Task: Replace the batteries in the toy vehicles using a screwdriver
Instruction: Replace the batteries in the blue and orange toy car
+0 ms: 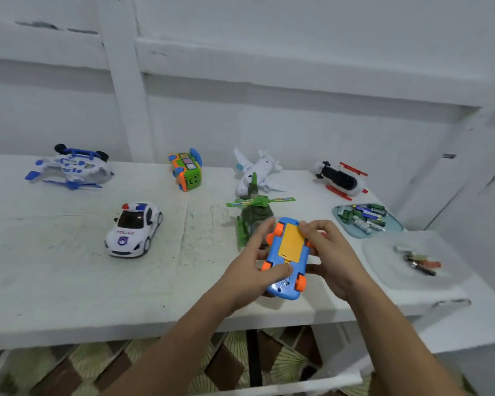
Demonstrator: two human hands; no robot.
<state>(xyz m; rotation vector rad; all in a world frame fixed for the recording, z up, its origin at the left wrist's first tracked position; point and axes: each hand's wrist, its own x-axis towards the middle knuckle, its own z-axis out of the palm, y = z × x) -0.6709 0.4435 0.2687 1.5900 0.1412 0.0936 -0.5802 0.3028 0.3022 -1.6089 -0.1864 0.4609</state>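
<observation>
Upside-down, blue toy car (287, 261) between both hands.

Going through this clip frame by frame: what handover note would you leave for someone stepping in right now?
Left hand and right hand both grip the blue toy car, underside up above the table; its yellow battery cover looks in place.
Batteries lie in the teal tray at right; a few small items sit in the white tray.
No screwdriver identifiable.
Whether this car's batteries are swapped cannot be told.
Six other toys wait on the table.
</observation>
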